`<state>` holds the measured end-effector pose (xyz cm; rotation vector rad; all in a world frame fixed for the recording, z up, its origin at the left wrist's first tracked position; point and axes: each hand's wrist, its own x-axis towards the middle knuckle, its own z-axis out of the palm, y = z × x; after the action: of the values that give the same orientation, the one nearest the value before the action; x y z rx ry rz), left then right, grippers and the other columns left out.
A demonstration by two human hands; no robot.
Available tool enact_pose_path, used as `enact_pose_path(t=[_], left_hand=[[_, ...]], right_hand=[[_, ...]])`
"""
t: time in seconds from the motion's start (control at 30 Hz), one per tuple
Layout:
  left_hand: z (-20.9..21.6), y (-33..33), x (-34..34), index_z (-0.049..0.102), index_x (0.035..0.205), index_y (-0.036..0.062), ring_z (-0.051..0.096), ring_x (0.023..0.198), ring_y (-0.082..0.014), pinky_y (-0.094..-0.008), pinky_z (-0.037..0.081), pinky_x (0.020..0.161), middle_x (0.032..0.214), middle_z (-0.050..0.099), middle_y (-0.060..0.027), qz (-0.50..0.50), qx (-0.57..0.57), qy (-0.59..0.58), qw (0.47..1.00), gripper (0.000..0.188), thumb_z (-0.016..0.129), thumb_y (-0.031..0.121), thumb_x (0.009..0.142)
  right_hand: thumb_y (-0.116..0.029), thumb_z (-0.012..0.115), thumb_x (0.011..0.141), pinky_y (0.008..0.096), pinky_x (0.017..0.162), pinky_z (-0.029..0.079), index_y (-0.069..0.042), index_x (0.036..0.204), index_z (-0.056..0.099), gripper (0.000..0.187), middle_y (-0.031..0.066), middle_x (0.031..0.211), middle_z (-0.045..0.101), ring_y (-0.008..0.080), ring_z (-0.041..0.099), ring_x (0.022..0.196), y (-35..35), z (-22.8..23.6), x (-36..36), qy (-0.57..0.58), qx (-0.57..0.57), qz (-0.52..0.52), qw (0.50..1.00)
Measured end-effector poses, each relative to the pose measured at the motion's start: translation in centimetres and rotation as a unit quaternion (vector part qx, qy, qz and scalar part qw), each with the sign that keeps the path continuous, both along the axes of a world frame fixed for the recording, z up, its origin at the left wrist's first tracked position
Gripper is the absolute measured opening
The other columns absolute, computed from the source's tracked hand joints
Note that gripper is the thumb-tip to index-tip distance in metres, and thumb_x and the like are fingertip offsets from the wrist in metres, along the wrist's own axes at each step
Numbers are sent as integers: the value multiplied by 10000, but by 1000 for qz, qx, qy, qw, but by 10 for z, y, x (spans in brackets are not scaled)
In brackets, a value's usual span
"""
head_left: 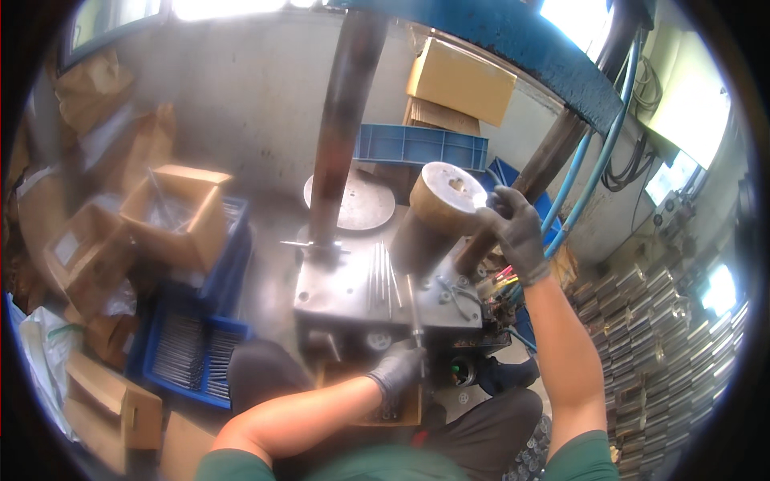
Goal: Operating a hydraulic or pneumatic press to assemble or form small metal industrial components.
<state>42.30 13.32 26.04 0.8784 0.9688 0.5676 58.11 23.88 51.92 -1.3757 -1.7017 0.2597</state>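
Both my hands wear dark grey gloves. My left hand (399, 369) is closed around the lower end of a slim metal rod (415, 313), which stands nearly upright at the front edge of a metal press table (341, 280). Up at the right, my right hand (517, 228) has its fingers curled beside the rim of a thick round metal block (443, 192). A bright spot lies at its fingertips; what they pinch, if anything, I cannot make out. The block has a shaped hole in its top face and sits on a dark column (421, 240). Several thin rods (377, 276) lie on the table.
A steel post (345, 120) and a round plate (365, 200) stand behind the table. Blue trays of rods (176, 353) and open cardboard boxes (180, 212) are at the left. Stacked metal bars (666, 353) fill the right. Blue hoses (589, 180) hang beside my right hand.
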Motion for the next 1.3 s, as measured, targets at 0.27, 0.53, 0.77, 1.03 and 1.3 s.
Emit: enact_pose_path(t=[0.27, 0.53, 0.77, 1.03, 1.3], left_hand=[[-26, 20, 15, 593, 1343, -16, 723, 940, -282, -402, 597, 861, 1085, 722, -185, 51, 20, 30, 998, 437, 681, 184, 966], [-35, 34, 17, 618, 1299, 4, 706, 1004, -256, -378, 581, 892, 1104, 715, -155, 27, 74, 81, 994, 447, 760, 191, 919], [-3, 27, -7, 645, 1221, 8, 699, 950, -195, -341, 591, 854, 1055, 705, -103, -2, 96, 50, 994, 297, 729, 107, 954], [3, 5, -24, 549, 1410, 0, 678, 1026, -189, -322, 571, 920, 1193, 663, -88, 5, 248, 75, 966, 533, 777, 70, 933], [142, 37, -19, 496, 1392, 51, 673, 852, -189, -351, 616, 733, 1006, 623, -84, 103, 436, 29, 894, 453, 626, -77, 978]], right_hand=[[-310, 801, 855, 334, 969, 570, -10, 1274, 704, 525, 176, 1114, 771, 242, 750, 1028, 90, 5, -7, -125, -63, 13, 990], [-301, 773, 869, 373, 1004, 558, -10, 1270, 708, 499, 196, 1173, 755, 322, 732, 1083, 89, 14, -3, -176, -66, 16, 982], [-118, 777, 817, 411, 956, 555, 17, 1118, 716, 335, 211, 1059, 725, 389, 677, 1026, -16, 41, 40, -384, 57, 138, 911], [-230, 759, 818, 502, 1080, 434, -109, 1033, 721, 249, 78, 935, 715, 312, 699, 917, -219, 18, 149, -522, -119, 83, 841], [-214, 729, 810, 502, 1066, 433, -116, 949, 705, 172, 71, 879, 707, 298, 689, 952, -300, -25, 193, -426, -91, -59, 898]])
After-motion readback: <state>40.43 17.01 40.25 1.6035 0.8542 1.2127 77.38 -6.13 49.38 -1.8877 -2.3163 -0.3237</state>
